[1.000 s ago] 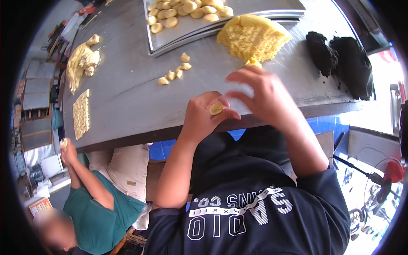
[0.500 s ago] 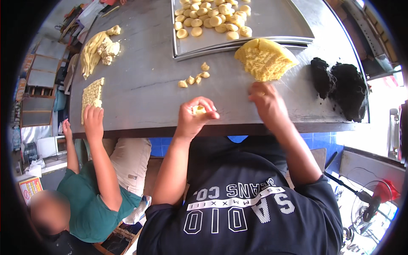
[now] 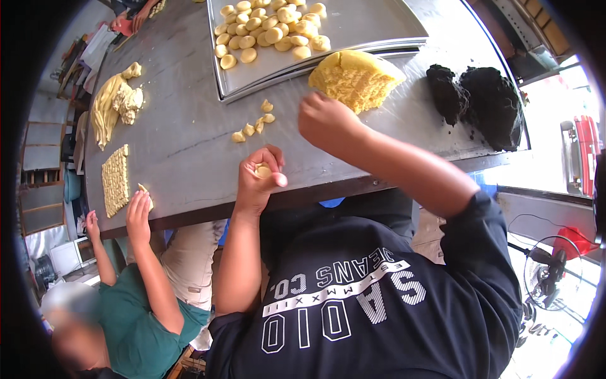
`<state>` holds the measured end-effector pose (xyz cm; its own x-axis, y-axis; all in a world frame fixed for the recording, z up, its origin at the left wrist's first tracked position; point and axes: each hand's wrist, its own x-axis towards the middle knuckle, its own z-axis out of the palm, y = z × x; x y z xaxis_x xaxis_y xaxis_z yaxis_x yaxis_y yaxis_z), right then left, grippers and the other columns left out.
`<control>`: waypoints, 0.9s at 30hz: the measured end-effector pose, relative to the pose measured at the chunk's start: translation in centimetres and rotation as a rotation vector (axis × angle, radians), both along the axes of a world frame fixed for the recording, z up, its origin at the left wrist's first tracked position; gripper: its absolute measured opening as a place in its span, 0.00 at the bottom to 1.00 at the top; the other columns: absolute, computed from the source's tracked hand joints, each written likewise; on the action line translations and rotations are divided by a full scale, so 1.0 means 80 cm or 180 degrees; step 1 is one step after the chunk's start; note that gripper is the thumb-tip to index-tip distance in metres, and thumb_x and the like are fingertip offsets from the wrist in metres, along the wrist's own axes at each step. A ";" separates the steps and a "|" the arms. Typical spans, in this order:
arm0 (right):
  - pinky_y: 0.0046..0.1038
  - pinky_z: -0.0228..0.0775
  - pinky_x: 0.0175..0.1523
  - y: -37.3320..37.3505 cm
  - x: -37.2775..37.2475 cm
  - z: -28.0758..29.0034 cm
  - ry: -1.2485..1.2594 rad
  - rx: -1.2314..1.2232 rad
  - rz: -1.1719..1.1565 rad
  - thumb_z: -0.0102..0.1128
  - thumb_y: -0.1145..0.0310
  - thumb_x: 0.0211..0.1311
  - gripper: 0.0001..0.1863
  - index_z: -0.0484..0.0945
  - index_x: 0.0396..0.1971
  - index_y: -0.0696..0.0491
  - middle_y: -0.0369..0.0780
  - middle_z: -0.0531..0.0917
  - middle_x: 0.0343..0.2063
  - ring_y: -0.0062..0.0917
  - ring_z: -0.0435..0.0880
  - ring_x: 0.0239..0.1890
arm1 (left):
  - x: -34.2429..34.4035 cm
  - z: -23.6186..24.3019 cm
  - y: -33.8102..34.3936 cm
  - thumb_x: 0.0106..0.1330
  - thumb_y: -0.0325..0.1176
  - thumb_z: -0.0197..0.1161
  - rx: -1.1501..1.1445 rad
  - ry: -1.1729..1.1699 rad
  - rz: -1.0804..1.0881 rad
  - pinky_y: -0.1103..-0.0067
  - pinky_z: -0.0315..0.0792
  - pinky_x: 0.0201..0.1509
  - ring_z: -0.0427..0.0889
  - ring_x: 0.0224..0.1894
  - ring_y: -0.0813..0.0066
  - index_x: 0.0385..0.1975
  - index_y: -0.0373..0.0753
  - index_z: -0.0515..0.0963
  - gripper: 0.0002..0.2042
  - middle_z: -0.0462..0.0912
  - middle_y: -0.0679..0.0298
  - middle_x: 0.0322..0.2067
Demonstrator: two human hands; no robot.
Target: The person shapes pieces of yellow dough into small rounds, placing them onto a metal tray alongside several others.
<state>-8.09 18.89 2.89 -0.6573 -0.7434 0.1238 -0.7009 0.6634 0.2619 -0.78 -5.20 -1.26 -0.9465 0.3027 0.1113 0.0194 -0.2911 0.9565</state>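
Left hand: fingers curled around a small dough piece, thumb extended, at the edge of the metal table. Black shirt: white lettering across the chest. Right hand: fingers curled, beside the yellow dough mass on the table; any pinched material is hidden. Half a second earlier, this hand was on the mass's near side; it is now at the left.

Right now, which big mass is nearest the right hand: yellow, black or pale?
The yellow mass, beside the trays: the right hand is at its lower-left edge in view. The black mass sits farther right, the pale mass far left.
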 end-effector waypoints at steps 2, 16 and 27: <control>0.39 0.83 0.57 -0.049 -0.047 0.013 -0.0175 0.0648 -0.0021 0.70 0.64 0.60 0.16 0.93 0.43 0.58 0.44 0.89 0.43 0.38 0.87 0.48 | 0.008 0.016 -0.005 0.70 0.39 0.84 -0.0308 -0.0197 -0.0045 0.83 0.72 0.36 0.76 0.29 0.80 0.28 0.42 0.80 0.17 0.80 0.66 0.29; 0.45 0.85 0.64 0.047 0.061 -0.035 0.0320 0.0208 -0.0685 0.68 0.68 0.64 0.15 0.92 0.46 0.61 0.54 0.88 0.51 0.50 0.86 0.61 | 0.021 0.041 0.002 0.88 0.38 0.63 -0.1725 0.0481 0.0136 0.75 0.79 0.45 0.85 0.41 0.72 0.43 0.34 0.83 0.13 0.88 0.56 0.47; 0.41 0.88 0.54 0.095 0.072 -0.008 -0.0449 -0.2084 -0.0911 0.62 0.73 0.67 0.07 0.88 0.39 0.53 0.42 0.86 0.44 0.40 0.88 0.53 | -0.009 0.006 0.019 0.76 0.23 0.75 -0.2072 0.1305 0.0446 0.69 0.88 0.62 0.96 0.55 0.64 0.77 0.36 0.79 0.29 0.97 0.55 0.53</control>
<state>-2.30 26.45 2.22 -0.8575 -0.3424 0.3840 -0.4742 0.8156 -0.3317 -1.50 -3.65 -0.79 -0.9025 0.3078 0.3013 0.4031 0.3575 0.8424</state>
